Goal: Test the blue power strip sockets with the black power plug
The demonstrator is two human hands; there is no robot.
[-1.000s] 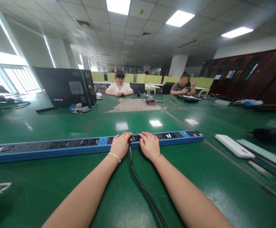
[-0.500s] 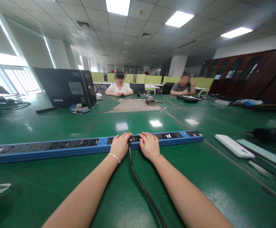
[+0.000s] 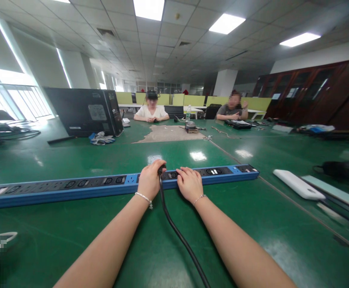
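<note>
A long blue and black power strip (image 3: 87,193) lies across the green table in front of me. My left hand (image 3: 149,181) is closed on the black plug (image 3: 161,169) of a power cord (image 3: 176,231), just above the strip's sockets. From the plug the cord runs down towards me between my forearms. To the right of the plug, my right hand (image 3: 190,183) grips the strip, its fingers over the top face. Whether the plug's tip touches a socket is hidden by my left fingers.
Right of the strip lie a white power-bank-like block (image 3: 298,184) and a pale flat bar (image 3: 336,194). A black computer case (image 3: 84,110) and gloves (image 3: 101,138) are at the back left. Two people sit across the table (image 3: 72,228).
My left hand has risen slightly and shifted left with the plug, lifting it from the socket area. My right hand stays on the strip.
</note>
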